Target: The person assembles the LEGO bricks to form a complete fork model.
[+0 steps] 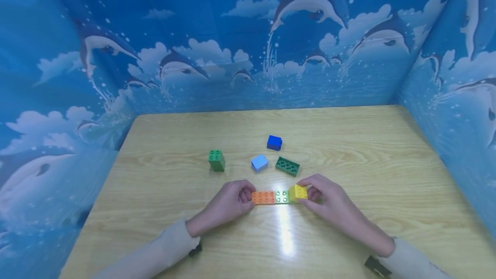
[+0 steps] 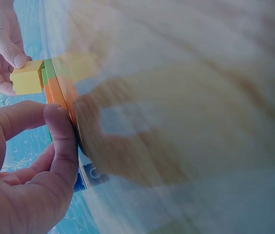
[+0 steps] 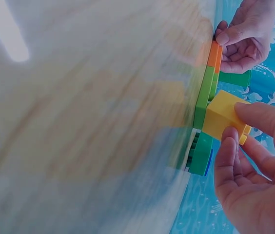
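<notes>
Dolphin-print backdrop (image 1: pixel 240 7) on the sides in view, wood-grain table (image 1: pixel 166 141) below. Left to right: tall green block (image 1: pixel 217 161) stands upright, untouched. Left hand (image 1: pixel 231 199) has thumb and fingers curled in, almost no gap, pinching the left end of the orange brick (image 1: pixel 263 198), which lies on the table. Light blue block (image 1: pixel 260 163) loose behind it, dark blue block (image 1: pixel 274 143) further back. Light green brick (image 1: pixel 282 197) butts end-on against the orange, studs up. Dark green brick (image 1: pixel 287 166) loose behind that, looks hollow side up. Yellow block (image 1: pixel 298 193) is over the light green's right end, slightly tilted; can't tell if it's seated. Right hand (image 1: pixel 327 199) pinches it, fingers spread only to block width. Step in hand, my read: fitting yellow onto light green while left steadies the row. Next move calls for squaring yellow to the studs, then straight-down pressure; pressing while tilted could skew the row. Containers: none seen, loose pieces sit directly on the table.
</notes>
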Demonstrator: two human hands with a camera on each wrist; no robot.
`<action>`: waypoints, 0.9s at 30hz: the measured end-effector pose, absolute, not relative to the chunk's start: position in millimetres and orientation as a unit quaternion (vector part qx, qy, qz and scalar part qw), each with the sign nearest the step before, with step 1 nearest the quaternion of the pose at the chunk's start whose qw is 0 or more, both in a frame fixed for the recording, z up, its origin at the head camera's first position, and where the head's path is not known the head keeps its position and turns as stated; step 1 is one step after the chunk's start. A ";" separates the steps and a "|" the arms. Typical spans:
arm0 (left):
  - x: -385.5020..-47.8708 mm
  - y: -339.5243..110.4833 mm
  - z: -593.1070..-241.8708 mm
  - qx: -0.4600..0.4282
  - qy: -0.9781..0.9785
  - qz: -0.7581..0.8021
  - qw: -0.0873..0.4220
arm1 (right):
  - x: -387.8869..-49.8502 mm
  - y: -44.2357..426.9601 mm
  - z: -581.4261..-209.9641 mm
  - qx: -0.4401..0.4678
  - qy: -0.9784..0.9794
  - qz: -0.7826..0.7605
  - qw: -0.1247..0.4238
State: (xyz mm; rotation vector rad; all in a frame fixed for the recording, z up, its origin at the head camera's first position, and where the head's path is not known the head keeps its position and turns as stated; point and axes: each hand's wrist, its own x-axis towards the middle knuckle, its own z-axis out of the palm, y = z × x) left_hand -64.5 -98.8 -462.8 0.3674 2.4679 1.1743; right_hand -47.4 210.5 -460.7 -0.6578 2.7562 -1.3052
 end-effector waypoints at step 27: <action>-66.8 -98.8 -464.3 0.134 0.878 0.415 0.198 | -54.7 205.6 -451.0 -0.249 0.899 -0.362 0.005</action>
